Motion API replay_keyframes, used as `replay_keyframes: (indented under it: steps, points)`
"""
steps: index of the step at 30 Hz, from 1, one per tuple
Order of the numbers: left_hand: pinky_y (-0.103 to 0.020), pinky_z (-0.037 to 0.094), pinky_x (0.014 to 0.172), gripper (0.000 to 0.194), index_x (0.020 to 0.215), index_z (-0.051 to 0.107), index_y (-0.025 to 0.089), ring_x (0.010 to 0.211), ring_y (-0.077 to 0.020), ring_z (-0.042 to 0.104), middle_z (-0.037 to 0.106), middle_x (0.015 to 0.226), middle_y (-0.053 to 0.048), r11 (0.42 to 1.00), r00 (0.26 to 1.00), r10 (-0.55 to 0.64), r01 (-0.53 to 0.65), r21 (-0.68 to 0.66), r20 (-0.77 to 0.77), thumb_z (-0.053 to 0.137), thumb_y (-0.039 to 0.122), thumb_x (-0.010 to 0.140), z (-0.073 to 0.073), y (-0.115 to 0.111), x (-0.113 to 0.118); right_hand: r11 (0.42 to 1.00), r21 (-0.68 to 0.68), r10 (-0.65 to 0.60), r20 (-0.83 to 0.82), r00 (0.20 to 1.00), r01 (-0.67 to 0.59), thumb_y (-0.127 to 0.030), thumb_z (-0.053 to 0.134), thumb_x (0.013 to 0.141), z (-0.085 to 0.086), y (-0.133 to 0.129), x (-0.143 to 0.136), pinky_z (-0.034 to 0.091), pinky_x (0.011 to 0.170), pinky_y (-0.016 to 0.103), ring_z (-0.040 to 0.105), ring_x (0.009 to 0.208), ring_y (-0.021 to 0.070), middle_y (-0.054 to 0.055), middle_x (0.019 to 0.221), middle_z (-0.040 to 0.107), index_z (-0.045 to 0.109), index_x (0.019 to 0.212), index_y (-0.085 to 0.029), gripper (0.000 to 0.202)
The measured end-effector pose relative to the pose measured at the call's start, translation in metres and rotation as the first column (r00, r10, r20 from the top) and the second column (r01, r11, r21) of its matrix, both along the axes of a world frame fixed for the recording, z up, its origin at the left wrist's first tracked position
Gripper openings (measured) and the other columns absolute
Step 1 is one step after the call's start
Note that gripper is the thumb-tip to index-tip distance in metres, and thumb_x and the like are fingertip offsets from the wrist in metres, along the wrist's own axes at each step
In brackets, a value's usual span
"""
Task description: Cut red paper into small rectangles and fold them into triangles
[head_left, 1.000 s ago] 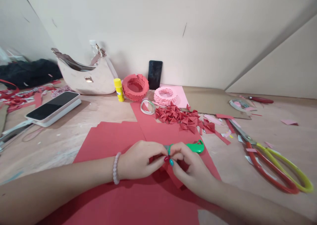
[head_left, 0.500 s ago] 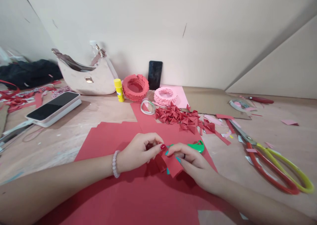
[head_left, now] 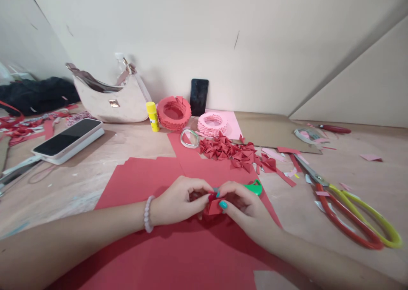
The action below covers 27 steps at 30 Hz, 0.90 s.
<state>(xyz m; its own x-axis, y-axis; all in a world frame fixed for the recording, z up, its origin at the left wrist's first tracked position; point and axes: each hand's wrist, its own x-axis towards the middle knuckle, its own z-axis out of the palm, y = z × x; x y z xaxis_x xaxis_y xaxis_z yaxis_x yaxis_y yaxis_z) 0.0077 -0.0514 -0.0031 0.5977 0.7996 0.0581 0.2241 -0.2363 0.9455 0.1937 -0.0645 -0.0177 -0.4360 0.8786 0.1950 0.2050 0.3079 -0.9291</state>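
Note:
Between my two hands is a small piece of red paper (head_left: 214, 207), pinched over the larger red sheets (head_left: 153, 243). My left hand (head_left: 181, 200), with a beaded bracelet at the wrist, is closed on the paper's left edge. My right hand (head_left: 245, 209) grips its right side, thumb on the front face. Behind the right fingers a green tool (head_left: 254, 188) lies partly hidden on the sheets. A heap of folded red paper triangles (head_left: 228, 150) sits just beyond my hands.
Large scissors (head_left: 347, 217) lie at the right. Farther back stand a red paper ring (head_left: 174, 114), a pink paper ring (head_left: 212, 124), a yellow glue stick (head_left: 153, 117) and an upright phone (head_left: 199, 97). A handbag (head_left: 110, 98) and another phone (head_left: 68, 141) occupy the left.
My right thumb has come up onto the front of the red paper, which now shows as a smaller, shorter piece. Both hands have drawn closer together around it.

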Motion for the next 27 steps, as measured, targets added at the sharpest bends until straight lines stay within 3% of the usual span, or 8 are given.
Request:
replay_keyframes:
  steps: [3,9,27]
  points:
    - [-0.016,0.043,0.045,0.023,0.089,0.06,0.011,0.045,-0.0088,0.054,0.059,0.056,-0.001,0.999,0.999,-0.028,0.027,-0.035,-0.02,0.04,0.01,0.077,-0.0014,-0.0012,-0.0008,0.997,-0.053,-0.058,-0.045,0.997,0.055,-0.02,0.05,0.079,-0.0034,-0.0018,-0.001,0.043,0.055,0.02,0.05,0.063,0.0097,-0.001,0.075,0.049,0.047,0.085,-0.021,0.008]
    - [-0.016,0.044,0.047,0.027,0.091,0.061,0.011,0.043,-0.0085,0.054,0.06,0.05,0.0,1.0,1.0,-0.018,0.018,0.005,-0.024,0.04,0.008,0.074,-0.0025,-0.0015,-0.0018,0.997,-0.012,-0.073,-0.019,0.997,0.073,-0.015,0.047,0.078,-0.0038,-0.001,-0.0028,0.045,0.057,0.02,0.052,0.065,0.0106,0.0,0.075,0.052,0.049,0.083,-0.02,0.007]
    - [-0.015,0.042,0.05,0.02,0.081,0.061,0.01,0.045,-0.008,0.053,0.061,0.052,-0.001,0.966,0.985,-0.059,0.097,0.241,-0.16,0.042,0.011,0.076,0.005,-0.0023,-0.001,0.997,0.064,-0.055,0.027,0.998,0.053,-0.009,0.043,0.076,-0.0031,-0.0022,-0.0011,0.046,0.06,0.022,0.054,0.067,0.0115,0.0,0.076,0.054,0.049,0.082,-0.021,0.015]
